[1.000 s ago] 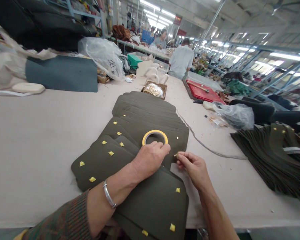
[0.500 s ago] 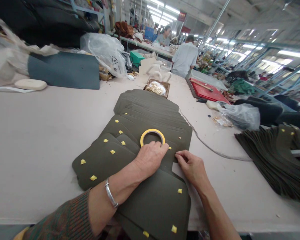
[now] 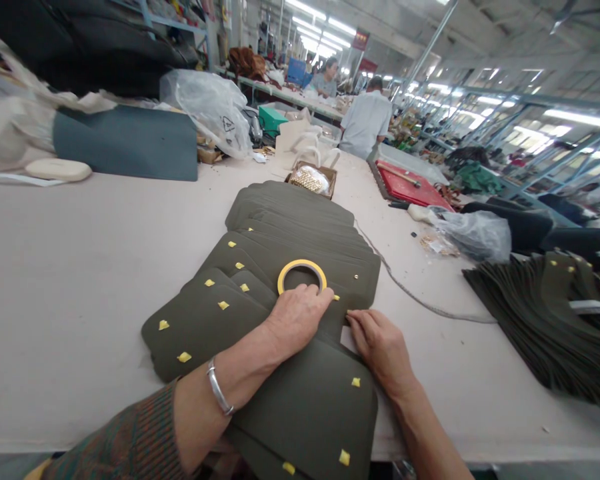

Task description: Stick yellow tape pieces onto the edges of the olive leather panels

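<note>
A fanned row of dark olive leather panels (image 3: 300, 220) with small yellow tape squares runs up the middle of the table (image 3: 80, 267). A roll of yellow tape (image 3: 302, 273) lies on one panel. My left hand (image 3: 297, 320), with a silver bracelet on the wrist, rests curled on the panels and its fingertips touch the roll's near edge. My right hand (image 3: 380, 347) lies on the right edge of a panel, its fingertips pressed together at the edge just below the roll. Whether anything is between those fingertips is hidden.
A small box of gold hardware (image 3: 311, 179) stands beyond the panels. A red tray with a hammer (image 3: 407, 185), a plastic bag (image 3: 475, 233) and a heap of olive straps (image 3: 555, 320) lie to the right. A grey panel (image 3: 125, 143) and a clear bag (image 3: 210, 110) sit at back left. Other people work at far tables.
My right hand has dropped from a raised pinch near the roll down onto the panel's edge. A yellow square now shows beside the roll. My left hand has barely moved.
</note>
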The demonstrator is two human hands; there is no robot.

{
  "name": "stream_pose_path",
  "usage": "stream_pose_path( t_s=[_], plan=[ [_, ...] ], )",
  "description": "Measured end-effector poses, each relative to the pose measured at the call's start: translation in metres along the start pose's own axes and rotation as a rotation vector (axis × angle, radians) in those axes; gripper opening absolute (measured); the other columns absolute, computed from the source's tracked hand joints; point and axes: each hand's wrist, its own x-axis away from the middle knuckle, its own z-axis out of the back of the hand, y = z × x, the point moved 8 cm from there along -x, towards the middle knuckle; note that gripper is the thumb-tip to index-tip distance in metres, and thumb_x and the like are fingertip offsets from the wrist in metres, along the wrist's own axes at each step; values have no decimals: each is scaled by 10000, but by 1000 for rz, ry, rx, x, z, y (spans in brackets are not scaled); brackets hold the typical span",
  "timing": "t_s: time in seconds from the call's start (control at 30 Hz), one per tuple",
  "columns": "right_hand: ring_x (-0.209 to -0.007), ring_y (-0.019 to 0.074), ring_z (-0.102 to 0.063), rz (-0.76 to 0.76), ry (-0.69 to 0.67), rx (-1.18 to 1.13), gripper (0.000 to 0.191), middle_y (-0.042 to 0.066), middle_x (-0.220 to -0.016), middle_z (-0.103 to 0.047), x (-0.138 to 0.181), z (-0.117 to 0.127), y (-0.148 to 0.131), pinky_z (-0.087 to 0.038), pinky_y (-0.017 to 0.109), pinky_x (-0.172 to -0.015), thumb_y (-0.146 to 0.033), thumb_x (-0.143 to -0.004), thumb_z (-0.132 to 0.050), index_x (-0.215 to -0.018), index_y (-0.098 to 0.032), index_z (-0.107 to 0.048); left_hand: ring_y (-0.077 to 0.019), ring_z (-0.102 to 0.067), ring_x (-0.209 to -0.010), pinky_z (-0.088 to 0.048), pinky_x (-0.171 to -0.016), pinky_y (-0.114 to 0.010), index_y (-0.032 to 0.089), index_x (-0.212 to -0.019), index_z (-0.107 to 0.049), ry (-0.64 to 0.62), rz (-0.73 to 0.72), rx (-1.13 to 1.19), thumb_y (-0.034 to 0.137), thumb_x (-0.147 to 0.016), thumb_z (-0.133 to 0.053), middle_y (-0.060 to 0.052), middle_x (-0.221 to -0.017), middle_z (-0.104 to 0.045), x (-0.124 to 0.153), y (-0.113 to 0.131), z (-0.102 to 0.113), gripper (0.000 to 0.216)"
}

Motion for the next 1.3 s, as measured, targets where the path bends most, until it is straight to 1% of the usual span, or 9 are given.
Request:
stream_pose_path(
  t_s=[0.2, 0.33, 0.47, 0.53, 0.63, 0.8, 0.9, 1.07, 1.3],
  plan=[
    [-771, 189, -668, -298, 17, -133, 198, 59, -855, -718, -8, -3, 16, -501, 311, -738, -251, -884, -503, -878, -186, -690, -203, -589, -839, -501, -700, -303, 202, -1009, -524, -4, 16, 9, 181, -956, -357, -47, -873, -599, 1, -1, -1, 176],
    [-728, 199, -683, -543, -29, -173, 202, 30, -795, -737, -7, -9, 28, -485, 306, -680, -302, -847, -531, -810, -214, -709, -202, -599, -833, -499, -697, -297, 198, -993, -532, 40, 3, 27, 198, -960, -363, -44, -877, -606, 2, -1, 5, 172],
    [-751, 218, -691, -635, -52, -135, 231, 46, -807, -747, 0, -11, 28, -480, 319, -690, -321, -851, -519, -811, -208, -716, -188, -623, -800, -501, -688, -286, 205, -992, -536, 102, -22, 90, 249, -978, -347, -32, -863, -616, 1, -1, 13, 194],
    [-777, 222, -693, -615, -73, -160, 228, 53, -846, -751, 4, -11, 26, -487, 327, -714, -312, -853, -522, -833, -205, -722, -180, -634, -800, -507, -695, -275, 211, -1014, -534, 142, -71, 152, 270, -982, -352, -24, -856, -626, 1, 1, 16, 193],
    [-804, 217, -693, -540, -77, -265, 211, 50, -879, -753, 5, -5, 21, -503, 325, -736, -298, -852, -537, -860, -206, -727, -164, -650, -879, -516, -787, -268, 216, -1099, -517, 222, -178, 270, 261, -979, -382, -22, -928, -659, 4, 5, 22, 187],
    [-795, 170, -665, -335, 179, -456, 202, 45, -942, -727, -5, 31, 2, -521, 283, -715, -280, -880, -553, -1011, -201, -685, -155, -626, -1073, -499, -921, -274, 224, -1302, -401, 284, -294, 402, 222, -970, -407, -43, -1184, -646, 8, 10, 30, 331],
    [-883, 162, -645, -123, 214, -448, 213, 57, -1014, -695, -17, 40, -19, -515, 280, -772, -198, -887, -549, -1078, -198, -644, -173, -629, -1082, -510, -914, -287, 190, -1370, -315, 268, -286, 392, 208, -956, -429, -78, -1223, -627, 8, 11, 30, 430],
    [-854, 152, -637, 72, 226, -342, 155, 54, -907, -685, -26, 39, -37, -507, 270, -777, -103, -883, -518, -959, -185, -627, -182, -673, -952, -533, -828, -286, 155, -1270, -383, 208, -270, 352, 175, -938, -450, -69, -1039, -681, 7, 13, 27, 339],
    [-614, 120, -595, 89, 344, -192, 135, 12, -694, -649, -20, 40, -40, -466, 233, -598, -75, -827, -534, -815, -176, -622, -168, -650, -898, -514, -772, -272, 180, -1050, -501, 177, -287, 323, 184, -962, -387, -29, -926, -660, 8, 15, 28, 144]
  ],
)
